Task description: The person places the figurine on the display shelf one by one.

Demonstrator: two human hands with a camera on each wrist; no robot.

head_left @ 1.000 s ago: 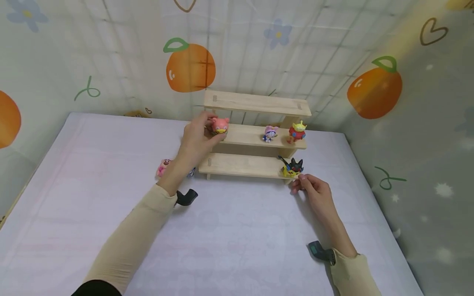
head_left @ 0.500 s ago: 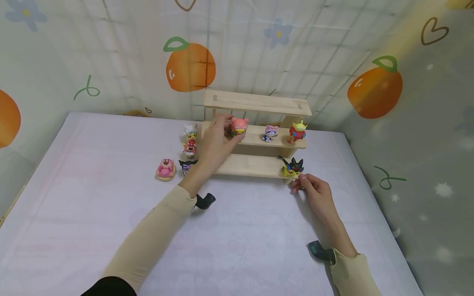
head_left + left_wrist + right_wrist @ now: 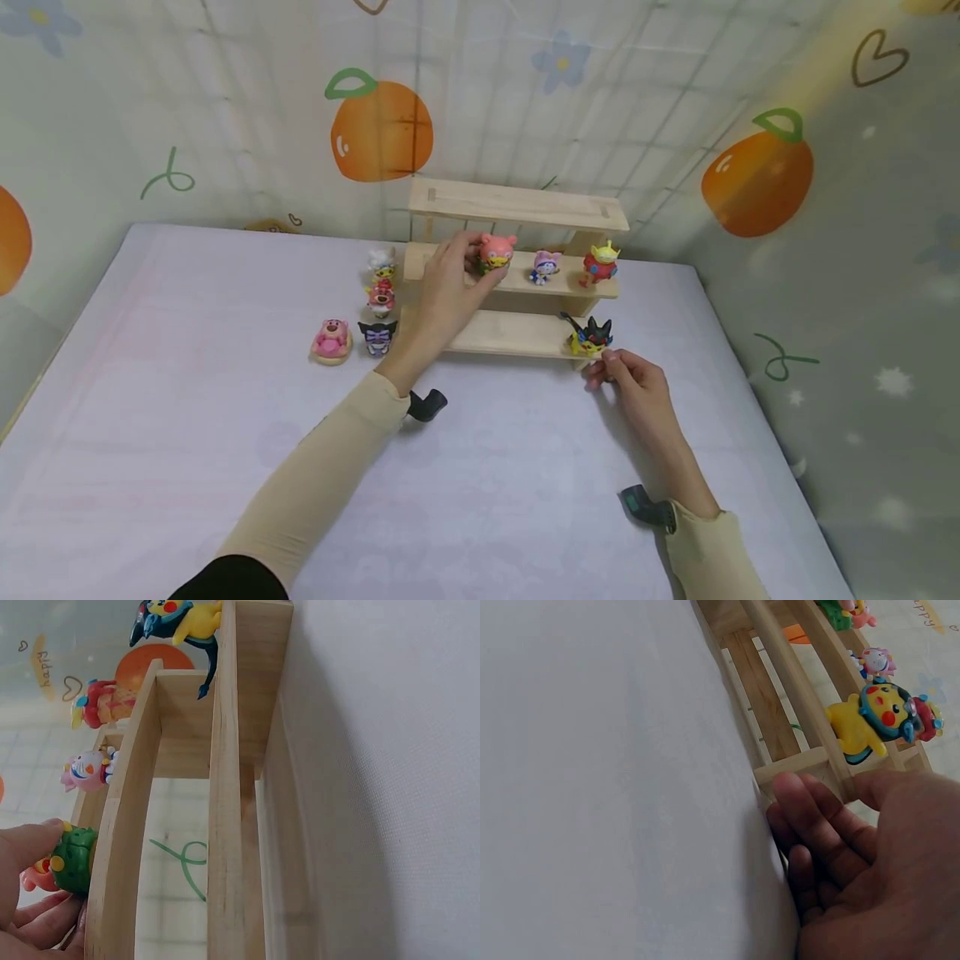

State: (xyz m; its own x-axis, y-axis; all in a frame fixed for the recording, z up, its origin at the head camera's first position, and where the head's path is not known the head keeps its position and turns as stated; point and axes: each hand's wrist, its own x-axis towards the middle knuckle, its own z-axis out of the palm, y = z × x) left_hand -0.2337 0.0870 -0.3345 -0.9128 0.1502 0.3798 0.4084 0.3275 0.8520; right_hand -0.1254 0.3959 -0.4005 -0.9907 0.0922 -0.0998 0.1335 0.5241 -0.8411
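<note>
A three-tier wooden shelf (image 3: 517,207) stands at the back of the table. My left hand (image 3: 474,263) grips a pink figure (image 3: 497,249) with a green base (image 3: 73,859) on the middle tier, left of a small pink-and-blue figure (image 3: 545,267) and a green alien figure (image 3: 601,262). A yellow-and-black figure (image 3: 592,337) stands at the right end of the bottom tier. My right hand (image 3: 604,367) pinches the shelf's bottom right corner (image 3: 810,766) between thumb and curled fingers, just below that yellow-and-black figure (image 3: 868,717).
Left of the shelf several small figures stand on the pale table cover: a white-and-yellow one (image 3: 382,262), a red bear (image 3: 380,296), a pink bear (image 3: 332,340) and a black-and-purple one (image 3: 377,336). Patterned walls close in behind and on the right.
My left hand has carried the pink figure rightwards along the middle tier, uncovering the figures left of the shelf. The right hand has stayed at the shelf's corner.
</note>
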